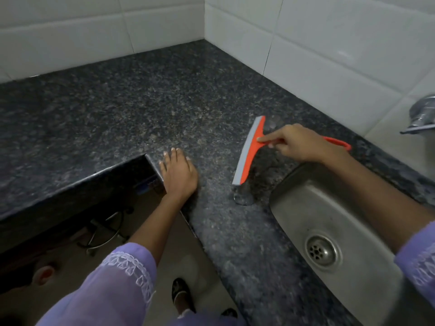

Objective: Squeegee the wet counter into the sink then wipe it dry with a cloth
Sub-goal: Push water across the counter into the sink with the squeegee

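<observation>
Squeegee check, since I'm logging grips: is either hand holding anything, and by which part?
The right hand holds the squeegee by its handle, forefinger stretched toward the blade. The left hand rests flat on the counter, holding nothing.

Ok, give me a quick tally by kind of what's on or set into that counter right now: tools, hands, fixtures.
Squeegee: 1, orange, held by the right hand
Hands on the counter: 1, the left hand, resting flat at its corner
Sink: 1
Tap: 1
Cloths: 0 in view
Total: 4
</observation>
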